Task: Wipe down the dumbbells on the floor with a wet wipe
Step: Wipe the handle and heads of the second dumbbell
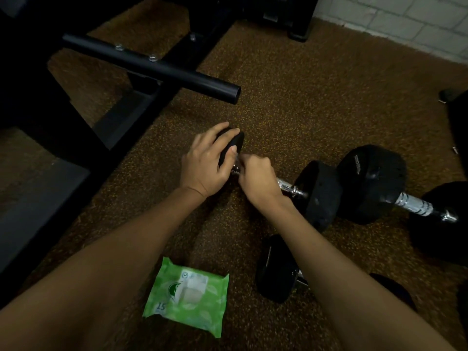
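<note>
A black dumbbell (320, 191) with a chrome handle lies on the speckled brown floor in the middle. My left hand (206, 164) grips its left black head. My right hand (257, 177) is closed around the chrome handle beside that head, with a bit of pale wipe showing at my fingertips. A second dumbbell (374, 183) lies just right of it. A third dumbbell (278, 269) lies nearer me, partly hidden under my right forearm. A green pack of wet wipes (187, 295) lies on the floor between my arms.
A black metal rack frame with a round bar (152, 65) stands at the left and rear. Another black weight (440, 224) sits at the right edge. A white brick wall (405, 19) runs along the top right.
</note>
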Demonstrator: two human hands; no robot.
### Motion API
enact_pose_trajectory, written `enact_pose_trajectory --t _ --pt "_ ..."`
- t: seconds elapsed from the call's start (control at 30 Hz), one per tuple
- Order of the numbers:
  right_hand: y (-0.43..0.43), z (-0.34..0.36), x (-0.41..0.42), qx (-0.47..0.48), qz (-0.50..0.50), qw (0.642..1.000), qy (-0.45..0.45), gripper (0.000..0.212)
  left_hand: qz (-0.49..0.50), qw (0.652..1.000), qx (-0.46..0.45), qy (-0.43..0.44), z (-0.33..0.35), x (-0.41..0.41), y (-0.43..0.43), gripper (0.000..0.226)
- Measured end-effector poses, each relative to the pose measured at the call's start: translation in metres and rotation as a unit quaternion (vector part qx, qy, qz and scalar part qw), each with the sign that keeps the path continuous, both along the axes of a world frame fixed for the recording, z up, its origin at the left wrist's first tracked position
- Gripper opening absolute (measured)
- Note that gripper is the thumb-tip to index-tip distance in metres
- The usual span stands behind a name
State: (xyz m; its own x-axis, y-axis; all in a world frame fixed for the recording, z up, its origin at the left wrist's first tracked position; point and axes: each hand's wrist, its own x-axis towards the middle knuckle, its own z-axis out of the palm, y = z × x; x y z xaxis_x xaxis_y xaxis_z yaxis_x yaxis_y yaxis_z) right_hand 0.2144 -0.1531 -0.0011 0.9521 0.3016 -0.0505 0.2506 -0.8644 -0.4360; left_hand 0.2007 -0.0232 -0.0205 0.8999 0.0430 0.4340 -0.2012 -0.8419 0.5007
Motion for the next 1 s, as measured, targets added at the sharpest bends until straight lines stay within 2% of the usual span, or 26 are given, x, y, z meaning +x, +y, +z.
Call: enact_pose_trajectory --t 0.13,0.2,0.43,0.6,0.73,0.87,1.0 --pt "-0.005 -0.010 -0.020 -0.045 0.079 0.992 -0.082 0.042 -0.001 1.000 0.008 0.008 0.002 0.001 -0.001 0.045" --pt "-0.007 -0.013 -0.030 -0.097 0.111 0.986 -0.075 0.047 0.006 1.000 0.017 0.015 0.003 0.003 -0.001 0.044" --pt "-0.028 0.003 -0.051 -0.160 0.158 0.974 -0.025 0.043 0.022 0.998 0.039 0.051 0.008 -0.003 -0.004 0.042" --pt "-0.036 0.008 -0.047 -0.105 0.161 0.981 -0.006 0.027 0.022 0.995 0.058 0.072 0.014 -0.008 -0.005 0.042" --pt "-0.050 0.031 -0.033 -0.052 0.153 0.987 -0.003 0.026 0.020 0.991 0.060 0.114 0.020 -0.009 -0.006 0.043" --pt "-0.077 0.073 -0.016 -0.010 0.162 0.986 -0.024 0.020 0.014 0.987 0.118 0.105 0.030 -0.004 -0.007 0.042" --pt "-0.108 0.113 -0.006 0.029 0.137 0.989 -0.058 0.018 0.013 0.991 0.099 0.094 0.048 0.003 -0.017 0.037"
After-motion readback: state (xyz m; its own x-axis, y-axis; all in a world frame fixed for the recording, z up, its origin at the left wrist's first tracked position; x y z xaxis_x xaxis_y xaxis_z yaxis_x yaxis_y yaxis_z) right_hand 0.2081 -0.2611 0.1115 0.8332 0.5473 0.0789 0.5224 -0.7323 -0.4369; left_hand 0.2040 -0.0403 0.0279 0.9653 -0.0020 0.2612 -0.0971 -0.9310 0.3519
